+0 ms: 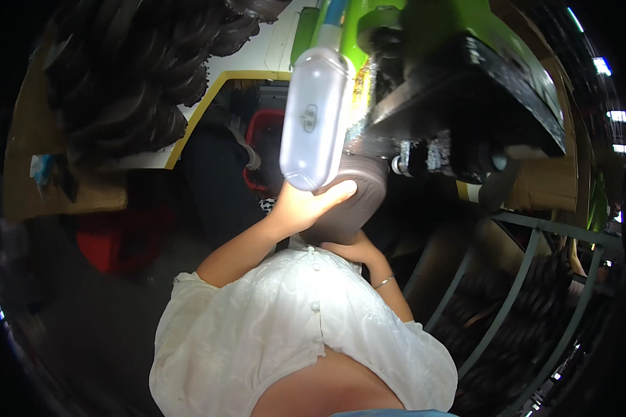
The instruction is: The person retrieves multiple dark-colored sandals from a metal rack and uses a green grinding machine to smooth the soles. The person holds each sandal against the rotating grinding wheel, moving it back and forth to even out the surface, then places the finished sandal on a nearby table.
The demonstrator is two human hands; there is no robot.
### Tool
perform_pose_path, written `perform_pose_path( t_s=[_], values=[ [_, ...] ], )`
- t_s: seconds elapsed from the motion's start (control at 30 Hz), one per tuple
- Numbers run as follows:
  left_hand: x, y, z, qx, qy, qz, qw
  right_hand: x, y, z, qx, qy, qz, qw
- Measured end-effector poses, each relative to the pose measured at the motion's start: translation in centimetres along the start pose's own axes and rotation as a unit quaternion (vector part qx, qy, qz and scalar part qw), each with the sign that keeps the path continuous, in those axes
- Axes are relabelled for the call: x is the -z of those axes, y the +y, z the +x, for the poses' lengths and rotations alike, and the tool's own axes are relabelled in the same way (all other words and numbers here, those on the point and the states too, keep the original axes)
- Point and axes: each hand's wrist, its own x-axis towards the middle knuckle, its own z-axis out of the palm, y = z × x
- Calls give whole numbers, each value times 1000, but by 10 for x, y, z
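Observation:
In front of my body I hold a dark brown, rounded piece that looks like a shoe sole (341, 215). My left hand (302, 207) is closed on its left side, the thumb lying across the top face and the fingers hidden. At the near end, my right hand (349, 248) grips it from below, partly covered by the piece and my shirt. The far end of the sole sits just under the dark head of a green machine (466, 104); whether they touch, I cannot tell. A pale capsule-shaped lamp (316, 118) hangs over my left hand and hides part of the view.
A heap of similar dark brown pieces (132, 76) covers the white table (271, 52) at the far left. Beyond the lamp is a red basket (257, 142); a red stool-like object (115, 240) stands left. A grey metal rack (515, 299) with more dark pieces is at right.

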Motion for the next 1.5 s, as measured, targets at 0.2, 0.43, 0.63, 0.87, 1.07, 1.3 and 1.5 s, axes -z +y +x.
perform_pose_path(
  t_s=[0.2, 0.43, 0.63, 0.87, 1.07, 1.3, 1.5],
  values=[
    [7, -12, -7, 24, -22, -63, 997, 108, -12, -65, -51, 46, -64, 996],
    [-4, -17, -11, -11, -20, -62, 998, 184, -50, -76, 319, 338, 211, 860],
    [12, 0, -22, 122, 5, -31, 992, 171, -88, -35, 345, 353, 346, 798],
    [45, -4, -31, 16, 45, -65, 997, 123, -85, -8, 346, 387, 366, 772],
    [54, 1, -29, -3, 10, 55, 998, 131, -75, -12, 364, 405, 381, 747],
    [6, 6, -1, -40, -19, 150, 988, 174, -118, -32, 377, 418, 346, 750],
    [7, 0, -6, -25, 1, 107, 994, 168, -133, -22, 388, 440, 315, 746]
  ],
)
